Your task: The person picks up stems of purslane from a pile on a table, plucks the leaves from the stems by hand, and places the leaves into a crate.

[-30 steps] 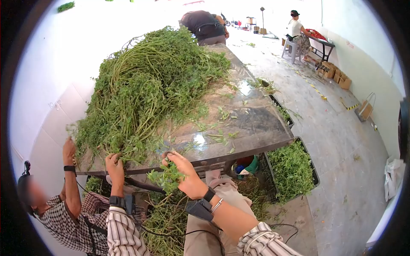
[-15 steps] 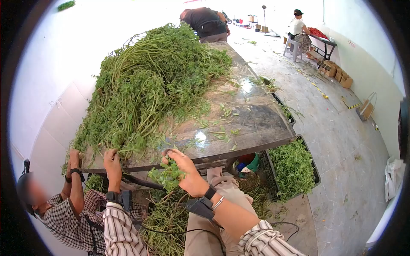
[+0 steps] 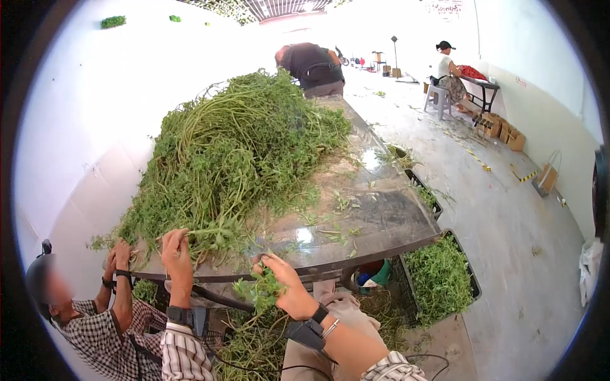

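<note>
A large heap of leafy green stems point(image 3: 229, 152) covers the left part of the table point(image 3: 387, 209). At the table's near edge my left hand point(image 3: 177, 255) pinches the end of a green stem, whose leafy part point(image 3: 219, 235) reaches right over the heap's near side. Just off the same edge, farther right, my right hand point(image 3: 287, 286) is closed round a small bunch of leafy sprigs point(image 3: 262, 289), which hangs to the left of the palm. Below it lies a pile of stalks point(image 3: 254, 336).
A co-worker in a checked shirt point(image 3: 95, 333) has both hands at the table's left corner. Another person point(image 3: 312, 66) bends over the far end. A crate of greens point(image 3: 441, 273) stands right of the table. Someone sits on a stool point(image 3: 438, 100) farther back.
The view has tilted up, so the scene sits lower. My left hand now has a stem between its fingers. My right hand still holds its leafy bunch.
</note>
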Action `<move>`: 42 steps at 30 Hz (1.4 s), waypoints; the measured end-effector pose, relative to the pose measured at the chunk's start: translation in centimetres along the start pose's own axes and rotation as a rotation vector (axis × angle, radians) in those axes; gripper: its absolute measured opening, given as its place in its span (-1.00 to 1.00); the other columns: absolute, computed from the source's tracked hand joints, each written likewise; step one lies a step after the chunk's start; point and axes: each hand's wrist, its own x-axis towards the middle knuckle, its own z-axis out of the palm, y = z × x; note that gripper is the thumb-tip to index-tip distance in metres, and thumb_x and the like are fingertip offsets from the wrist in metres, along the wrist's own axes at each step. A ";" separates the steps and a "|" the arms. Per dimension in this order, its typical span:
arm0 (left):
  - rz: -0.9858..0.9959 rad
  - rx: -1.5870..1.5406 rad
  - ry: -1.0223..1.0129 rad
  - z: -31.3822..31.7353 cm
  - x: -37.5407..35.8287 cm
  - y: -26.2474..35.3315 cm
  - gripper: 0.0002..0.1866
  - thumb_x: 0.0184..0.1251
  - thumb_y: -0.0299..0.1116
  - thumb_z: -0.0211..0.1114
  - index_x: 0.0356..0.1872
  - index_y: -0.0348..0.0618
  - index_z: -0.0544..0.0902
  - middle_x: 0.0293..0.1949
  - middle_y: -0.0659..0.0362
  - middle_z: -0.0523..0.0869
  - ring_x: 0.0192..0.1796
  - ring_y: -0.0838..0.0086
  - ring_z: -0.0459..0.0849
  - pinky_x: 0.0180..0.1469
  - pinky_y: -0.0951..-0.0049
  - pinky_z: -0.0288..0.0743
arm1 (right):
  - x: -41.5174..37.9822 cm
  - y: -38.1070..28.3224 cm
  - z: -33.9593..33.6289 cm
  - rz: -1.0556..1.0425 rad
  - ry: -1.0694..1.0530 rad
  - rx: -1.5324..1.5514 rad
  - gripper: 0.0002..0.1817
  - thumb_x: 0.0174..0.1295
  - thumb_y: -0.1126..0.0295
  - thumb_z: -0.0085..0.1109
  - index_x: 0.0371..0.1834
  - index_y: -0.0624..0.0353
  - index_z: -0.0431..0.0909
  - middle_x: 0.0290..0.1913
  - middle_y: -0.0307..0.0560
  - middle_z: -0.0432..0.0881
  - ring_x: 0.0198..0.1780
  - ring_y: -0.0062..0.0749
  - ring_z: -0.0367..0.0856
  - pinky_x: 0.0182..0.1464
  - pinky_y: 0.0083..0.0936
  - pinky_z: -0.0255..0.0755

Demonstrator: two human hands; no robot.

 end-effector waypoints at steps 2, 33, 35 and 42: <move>0.049 -0.003 -0.017 -0.1 0.2 1.9 -0.86 0.30 -0.60 0.14 -0.15 -0.31 0.58 -0.21 0.14 0.56 -0.24 0.42 0.52 -0.20 0.51 0.42 | -0.7 0.2 0.8 0.123 -0.008 0.345 -0.53 0.18 0.64 0.06 0.20 0.31 0.26 0.05 -0.18 0.38 0.09 -0.49 0.36 0.18 -0.59 0.22; -0.633 -0.431 -0.066 -1.0 -10.9 8.6 -0.71 0.39 -0.45 0.05 0.06 -0.32 0.52 -0.42 0.30 0.48 -0.56 0.75 0.24 -0.52 0.65 0.14 | -0.3 -1.7 4.7 0.159 0.314 0.378 -0.85 0.41 0.29 -0.10 -0.19 0.13 0.36 -0.53 -0.36 0.32 -0.45 -0.54 0.43 -0.24 -0.51 0.45; -0.651 -0.364 -0.094 -1.7 -11.3 9.1 -0.72 0.38 -0.45 0.05 0.04 -0.34 0.53 -0.40 0.29 0.49 -0.54 0.72 0.27 -0.49 0.61 0.18 | -0.5 -2.6 5.7 0.173 0.348 0.367 -0.85 0.41 0.29 -0.10 -0.21 0.13 0.35 -0.54 -0.34 0.30 -0.45 -0.52 0.42 -0.24 -0.48 0.45; -0.616 -0.293 -0.064 -2.0 -12.2 8.8 -0.81 0.31 -0.50 0.11 -0.15 -0.40 0.59 -0.41 0.19 0.57 -0.41 0.60 0.39 -0.36 0.50 0.27 | 0.5 -1.8 4.7 0.250 0.291 0.255 -0.89 0.33 0.36 0.04 -0.21 0.15 0.41 -0.59 -0.34 0.25 -0.59 -0.58 0.30 -0.54 -0.56 0.26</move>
